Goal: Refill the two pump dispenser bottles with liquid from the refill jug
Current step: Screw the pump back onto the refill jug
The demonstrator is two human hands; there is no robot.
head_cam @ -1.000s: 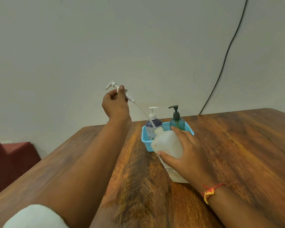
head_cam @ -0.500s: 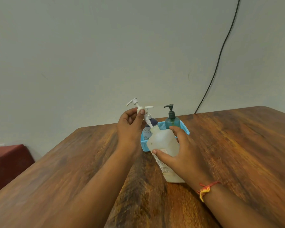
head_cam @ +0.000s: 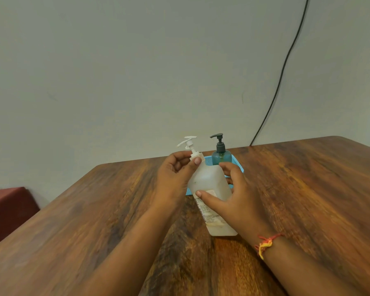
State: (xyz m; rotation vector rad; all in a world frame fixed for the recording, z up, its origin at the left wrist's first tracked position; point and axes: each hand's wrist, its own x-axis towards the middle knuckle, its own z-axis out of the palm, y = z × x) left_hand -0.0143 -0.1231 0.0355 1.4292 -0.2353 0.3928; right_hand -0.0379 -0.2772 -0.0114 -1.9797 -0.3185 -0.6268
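Observation:
A translucent white refill jug (head_cam: 209,180) stands on the wooden table (head_cam: 308,189) in front of me. My right hand (head_cam: 233,201) grips its body from the right side. My left hand (head_cam: 175,176) pinches the collar of a white pump head (head_cam: 187,145) that sits at the jug's neck, its tube out of sight. Behind the jug a blue basket (head_cam: 208,160) holds a teal bottle (head_cam: 221,155) with a dark pump. A second bottle in the basket is hidden behind my left hand; only its white pump top (head_cam: 191,137) shows.
A black cable (head_cam: 282,75) runs down the grey wall to the table's back edge. A dark red seat (head_cam: 6,208) stands left of the table. Bare wood lies on both sides of my arms.
My left hand came down and right with the pump head. Its long tube, in the air a second ago, has gone into the jug's neck. My right hand stayed on the jug.

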